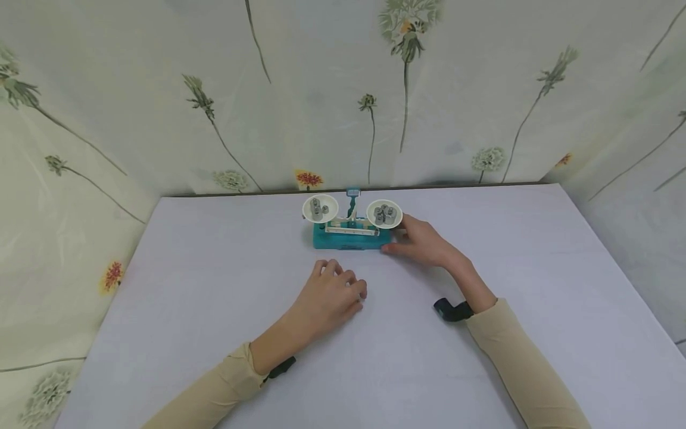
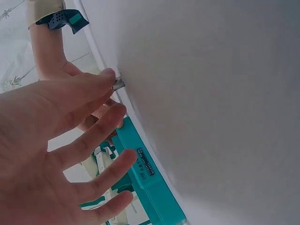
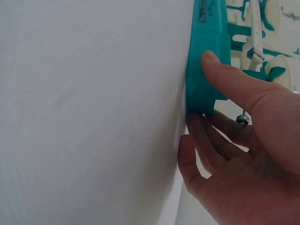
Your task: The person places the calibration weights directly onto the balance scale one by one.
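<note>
The left hand lies knuckles-up on the white table in front of the scale, fingers curled, pinching a small metal weight between thumb and fingertip against the tabletop. Behind it, the teal balance scale stands at the table's far edge, its long axis running left to right, white pans loaded with weights; its front label is too small to read. The right hand rests at the scale's right end, its thumb pressing the base and its fingers relaxed beneath.

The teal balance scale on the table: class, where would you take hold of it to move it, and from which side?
Take the balance scale by its low teal base, one grip at each short end, coming in level from the sides. The base is a solid block, while the two white pans carry loose metal weights on a pivoting beam. The right hand already touches one end.
</note>
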Demonstrator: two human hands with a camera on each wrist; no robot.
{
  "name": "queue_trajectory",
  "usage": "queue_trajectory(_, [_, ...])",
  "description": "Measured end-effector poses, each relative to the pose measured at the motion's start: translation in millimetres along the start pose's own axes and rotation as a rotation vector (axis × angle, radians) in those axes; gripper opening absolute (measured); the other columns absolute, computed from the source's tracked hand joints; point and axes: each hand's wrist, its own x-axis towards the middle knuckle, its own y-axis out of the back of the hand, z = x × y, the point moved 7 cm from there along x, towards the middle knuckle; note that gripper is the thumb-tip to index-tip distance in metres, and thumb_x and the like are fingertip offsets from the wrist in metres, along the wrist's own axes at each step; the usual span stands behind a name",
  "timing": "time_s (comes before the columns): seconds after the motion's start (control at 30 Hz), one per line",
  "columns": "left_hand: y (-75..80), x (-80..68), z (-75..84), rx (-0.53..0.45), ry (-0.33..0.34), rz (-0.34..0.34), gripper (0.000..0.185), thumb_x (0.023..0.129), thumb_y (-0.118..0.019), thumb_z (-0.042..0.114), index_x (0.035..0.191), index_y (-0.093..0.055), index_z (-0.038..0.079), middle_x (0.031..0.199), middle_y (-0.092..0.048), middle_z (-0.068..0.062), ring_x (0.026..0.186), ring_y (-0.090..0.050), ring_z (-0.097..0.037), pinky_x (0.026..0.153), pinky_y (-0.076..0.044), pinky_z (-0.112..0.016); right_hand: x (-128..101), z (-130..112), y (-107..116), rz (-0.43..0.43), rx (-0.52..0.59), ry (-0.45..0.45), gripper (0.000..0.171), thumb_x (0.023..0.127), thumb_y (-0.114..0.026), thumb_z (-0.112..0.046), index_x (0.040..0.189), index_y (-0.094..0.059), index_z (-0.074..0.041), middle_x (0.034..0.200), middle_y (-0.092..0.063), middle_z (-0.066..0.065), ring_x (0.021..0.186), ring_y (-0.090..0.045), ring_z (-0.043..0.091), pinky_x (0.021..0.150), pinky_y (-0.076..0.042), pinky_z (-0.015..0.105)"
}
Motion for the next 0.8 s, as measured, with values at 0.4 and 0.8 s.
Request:
queue_trajectory(0.4, [-5.6, 0.8, 4.8, 0.035, -0.04, 0.001, 0.008, 0.098, -0.081, 0.033, 0.105, -0.078, 0.03, 0.106, -0.08, 0.007, 0.11, -0.067, -0.024, 0.105, -0.053, -0.048, -0.6, 0.1, 0.0, 0.013, -0.006, 0.006, 0.08, 0.098, -0.081, -0.026, 0.163, -0.039, -0.003, 0.161, -0.054, 0.022, 0.151, -0.051, 0.046, 0.123, -0.046, 0.064])
queue_trajectory(0.8, [-3.1, 0.9, 6.4, 0.023, -0.072, 0.042, 0.006, 0.097, -0.082, 0.026, 0.097, -0.077, 0.027, 0.097, -0.081, 0.007, 0.11, -0.067, -0.023, 0.105, -0.054, -0.05, -0.6, 2.1, -0.7, 0.013, 0.001, 0.018, 0.08, 0.098, -0.081, -0.025, 0.162, -0.04, -0.003, 0.16, -0.055, 0.022, 0.15, -0.052, 0.046, 0.122, -0.046, 0.064])
